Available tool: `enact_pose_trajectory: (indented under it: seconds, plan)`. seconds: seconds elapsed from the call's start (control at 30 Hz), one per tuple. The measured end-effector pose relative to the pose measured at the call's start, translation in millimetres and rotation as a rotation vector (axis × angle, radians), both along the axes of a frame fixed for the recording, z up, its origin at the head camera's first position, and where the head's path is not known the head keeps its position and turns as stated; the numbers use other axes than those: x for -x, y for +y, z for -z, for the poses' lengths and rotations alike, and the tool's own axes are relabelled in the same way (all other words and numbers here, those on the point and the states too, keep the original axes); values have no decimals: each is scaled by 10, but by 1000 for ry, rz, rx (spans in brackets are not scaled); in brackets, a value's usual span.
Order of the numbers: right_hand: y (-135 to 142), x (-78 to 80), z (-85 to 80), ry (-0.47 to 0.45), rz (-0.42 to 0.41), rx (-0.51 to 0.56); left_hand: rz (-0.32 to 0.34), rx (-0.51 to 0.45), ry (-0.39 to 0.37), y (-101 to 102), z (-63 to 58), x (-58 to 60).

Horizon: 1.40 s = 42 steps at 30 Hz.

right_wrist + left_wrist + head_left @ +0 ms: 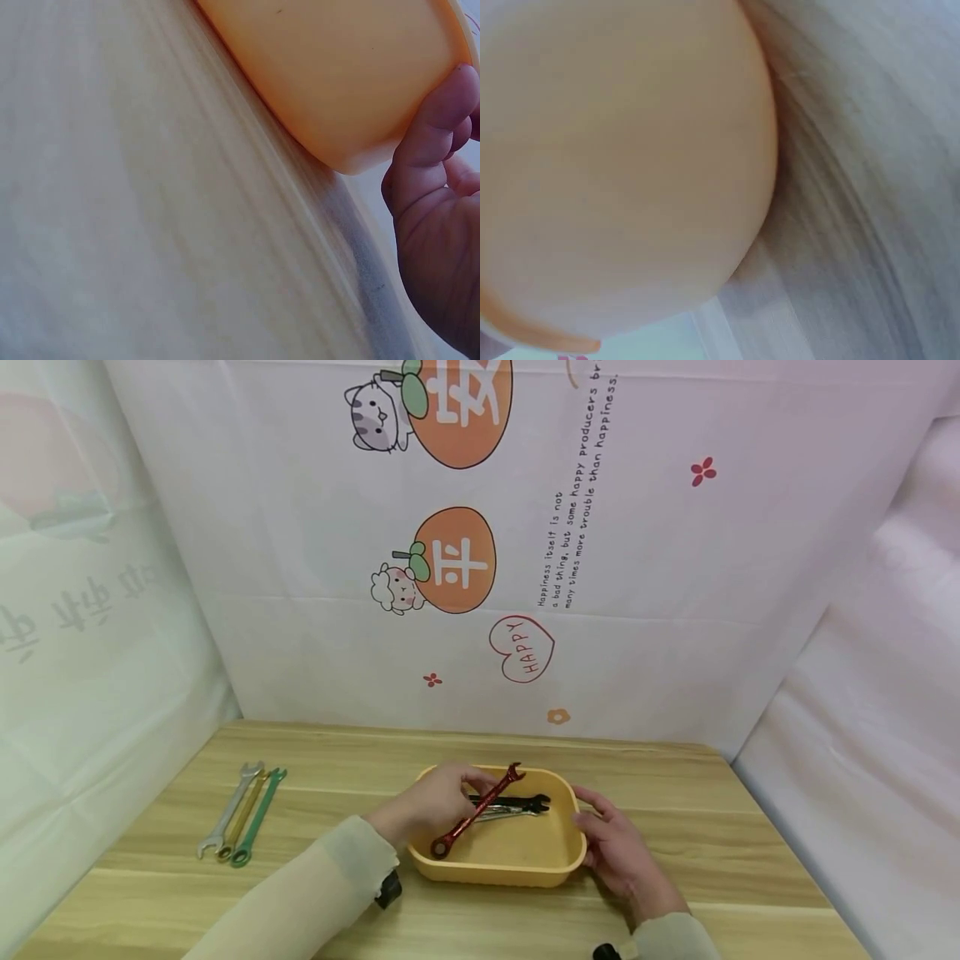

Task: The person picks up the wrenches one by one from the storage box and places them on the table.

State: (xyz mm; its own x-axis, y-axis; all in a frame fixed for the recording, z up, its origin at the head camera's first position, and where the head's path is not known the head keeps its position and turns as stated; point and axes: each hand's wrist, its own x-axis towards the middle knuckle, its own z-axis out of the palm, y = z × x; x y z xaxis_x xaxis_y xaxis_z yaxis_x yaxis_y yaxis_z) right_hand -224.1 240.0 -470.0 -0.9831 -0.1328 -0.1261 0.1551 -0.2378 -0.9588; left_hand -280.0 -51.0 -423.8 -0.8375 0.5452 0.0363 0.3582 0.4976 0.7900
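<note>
A yellow plastic tub (pixel 498 874) with rounded corners stands on the table. My left hand (pixel 444 797) reaches over its left side and holds a red combination wrench (pixel 480 810) slanted across the tub, open end up and to the right. Beneath that lie a black wrench (pixel 521 801) and silver wrenches (pixel 517 811), partly covered by the hand. At the tub's right end my right hand (pixel 611 839) grips the rim, thumb at the near side. The tub's outer wall (pixel 630 172) fills most of the left wrist view, which leaves the left hand's fingers unseen.
On the table's left side a silver wrench (pixel 232 810), a gold wrench (pixel 246 817) and a green wrench (pixel 258 817) lie side by side. White printed cloth (pixel 637 652) hangs behind the wooden table (pixel 337 760) and at both sides.
</note>
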Motion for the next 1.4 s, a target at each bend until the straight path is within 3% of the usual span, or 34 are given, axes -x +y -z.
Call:
enact_pose_trajectory:
  seconds: [0.2,0.43,0.77,0.9,1.03,1.13,1.4]
  plan:
    - [0,-4,0,-5,4,14,-66,-286,-260,-56,-26,55]
    - [-8,-8,-1,-4,8,32,-152,-499,-444,-132,-65,90]
    - [-12,-4,12,-7,19,28,-282,-650,-531,-347,-131,195]
    - [-13,-3,10,-3,23,31,-355,-734,-518,-517,-175,269]
    - [-14,-3,7,-6,18,29,-441,-725,-480,-748,-182,336]
    - [-15,-1,6,-10,17,29,-484,-642,-435,-939,-139,353]
    - [-17,8,15,-6,20,34,-538,-419,-366,-1426,21,222]
